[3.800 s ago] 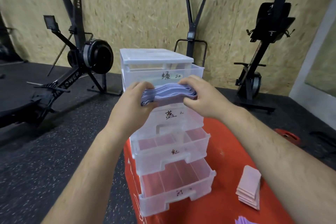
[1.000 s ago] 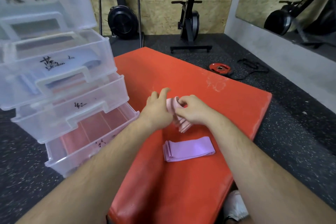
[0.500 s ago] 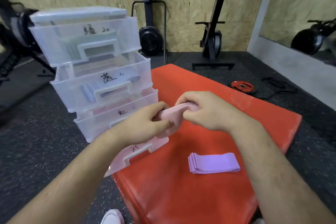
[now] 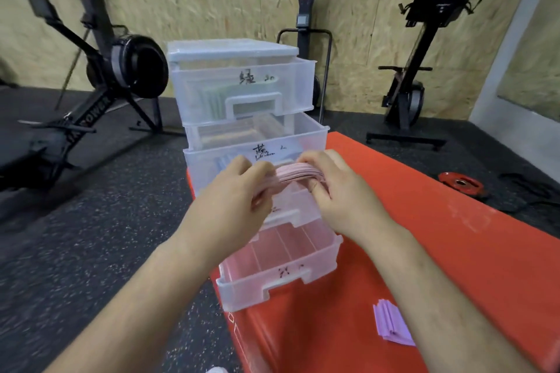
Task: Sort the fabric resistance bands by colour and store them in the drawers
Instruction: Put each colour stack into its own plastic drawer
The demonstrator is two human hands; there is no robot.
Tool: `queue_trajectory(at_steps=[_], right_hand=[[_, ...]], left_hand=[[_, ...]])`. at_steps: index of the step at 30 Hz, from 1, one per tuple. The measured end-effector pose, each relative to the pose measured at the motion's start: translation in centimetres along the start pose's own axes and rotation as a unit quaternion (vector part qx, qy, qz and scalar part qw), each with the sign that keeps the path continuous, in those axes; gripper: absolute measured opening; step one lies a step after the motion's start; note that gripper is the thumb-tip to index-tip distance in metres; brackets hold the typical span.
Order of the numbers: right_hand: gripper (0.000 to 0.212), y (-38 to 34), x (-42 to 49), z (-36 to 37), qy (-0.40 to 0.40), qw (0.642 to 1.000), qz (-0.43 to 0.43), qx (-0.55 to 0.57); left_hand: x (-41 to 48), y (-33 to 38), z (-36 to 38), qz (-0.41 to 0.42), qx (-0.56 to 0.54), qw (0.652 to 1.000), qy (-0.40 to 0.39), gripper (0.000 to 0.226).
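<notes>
A clear plastic drawer unit (image 4: 233, 53) stands on the near-left corner of a red mat (image 4: 454, 251). Its drawers are pulled out in steps. The top drawer (image 4: 303, 82) holds green bands, the second (image 4: 315, 136) bluish ones. Between both hands I hold a stack of pink fabric bands (image 4: 295, 174) just above the third drawer (image 4: 298, 206). My left hand (image 4: 233, 200) grips its left end, my right hand (image 4: 339, 191) its right end. The bottom drawer (image 4: 272, 278) is open with dividers showing. A folded purple band (image 4: 392, 325) lies on the mat beside my right forearm.
Black rubber floor surrounds the mat. A rowing machine (image 4: 100, 91) stands at the left, two more exercise machines (image 4: 424, 48) against the chipboard wall. A red weight plate (image 4: 460, 183) and a black cord lie on the floor at the right.
I took the pink stack off the mat with both hands and carried it over to the drawers; my view turned back to face the unit. The purple band stays on the mat.
</notes>
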State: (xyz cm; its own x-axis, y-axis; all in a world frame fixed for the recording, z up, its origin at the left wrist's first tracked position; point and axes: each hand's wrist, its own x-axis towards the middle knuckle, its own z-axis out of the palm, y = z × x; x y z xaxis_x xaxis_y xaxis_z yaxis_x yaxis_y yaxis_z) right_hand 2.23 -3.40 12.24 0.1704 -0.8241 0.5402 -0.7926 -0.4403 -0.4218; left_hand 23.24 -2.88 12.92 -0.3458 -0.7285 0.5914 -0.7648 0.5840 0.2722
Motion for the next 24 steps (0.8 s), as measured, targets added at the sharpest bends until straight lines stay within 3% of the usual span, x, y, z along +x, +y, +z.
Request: queue_trajectory(at_steps=[6,12,24], right_hand=[[0.033,0.8,1.7,2.4,-0.063,0.998,-0.006,-0.013],[0.034,1.3,2.0,1.7,-0.065,0.997,-0.006,-0.031],[0.022,2.0,1.7,2.6,-0.117,0.99,0.033,-0.065]], left_hand=[[-0.7,-2.0,0.9,-0.027,0.021,0.999,-0.019,0.02],[-0.2,-1.8,0.4,-0.039,0.02,0.999,-0.011,0.029],[-0.1,-2.8,0.9,-0.084,0.023,0.987,-0.138,0.026]])
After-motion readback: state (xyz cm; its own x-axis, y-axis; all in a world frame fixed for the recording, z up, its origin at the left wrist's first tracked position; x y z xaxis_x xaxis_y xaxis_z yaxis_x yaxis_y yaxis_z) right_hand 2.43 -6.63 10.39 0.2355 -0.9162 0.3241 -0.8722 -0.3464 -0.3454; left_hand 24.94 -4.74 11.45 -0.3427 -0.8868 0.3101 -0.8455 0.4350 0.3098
